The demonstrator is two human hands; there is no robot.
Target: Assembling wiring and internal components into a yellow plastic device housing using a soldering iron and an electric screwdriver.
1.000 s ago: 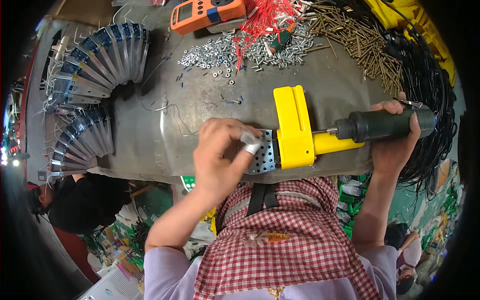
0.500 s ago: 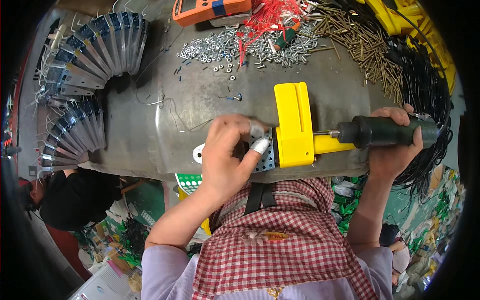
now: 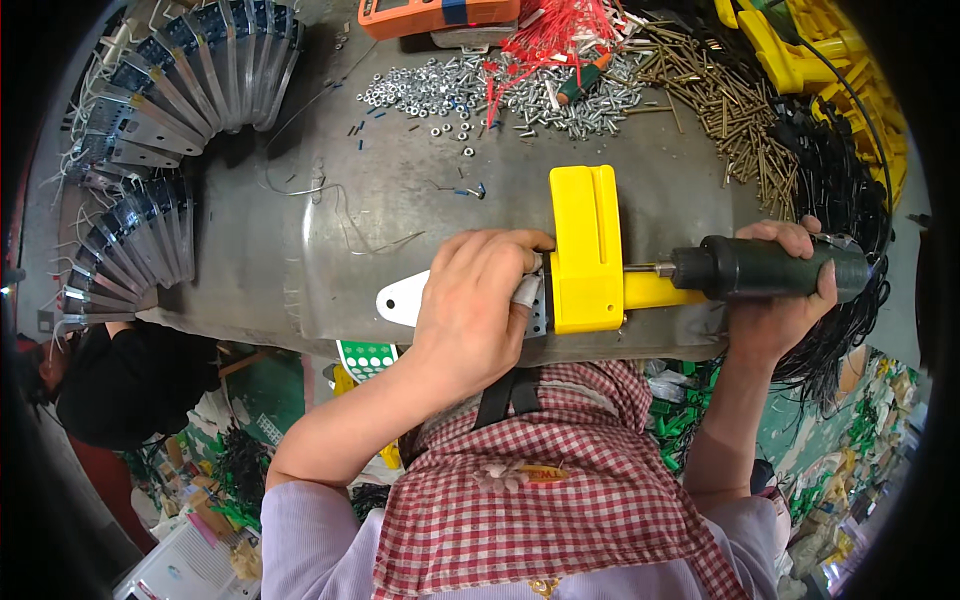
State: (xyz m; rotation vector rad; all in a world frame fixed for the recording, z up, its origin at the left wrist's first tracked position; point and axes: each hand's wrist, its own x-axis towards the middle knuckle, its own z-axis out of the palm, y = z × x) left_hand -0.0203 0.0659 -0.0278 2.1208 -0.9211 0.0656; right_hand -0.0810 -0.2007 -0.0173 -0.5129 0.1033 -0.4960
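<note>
My right hand point(image 3: 780, 300) is wrapped around a black electric screwdriver point(image 3: 745, 267) lying level, its bit pointing left. The bit reaches the right side of a yellow plastic part point(image 3: 585, 270), which has a tall slotted block and a yellow shaft point(image 3: 660, 291) running under the screwdriver. On the left, my left hand point(image 3: 470, 305) is closed over a flat plate, pressing it against the yellow part. The plate's white rounded end point(image 3: 400, 302) with a hole sticks out past the hand; a blue perforated edge point(image 3: 540, 312) shows by the thumb. White wrapping covers the thumb. My palm hides the rest.
Behind lie piles of nuts point(image 3: 420, 88) and screws point(image 3: 590, 112), a green-handled tool point(image 3: 583, 80), red ties point(image 3: 560, 35), brass-coloured rods point(image 3: 745, 115) and an orange meter point(image 3: 440, 15). Black cables point(image 3: 850, 190) and yellow parts point(image 3: 830, 50) crowd the right; fanned plates point(image 3: 190, 80) stand left.
My left hand has turned so its fingers close over the plate, where thumb and forefinger were at its perforated edge. More of the white end shows. The right hand still grips the screwdriver.
</note>
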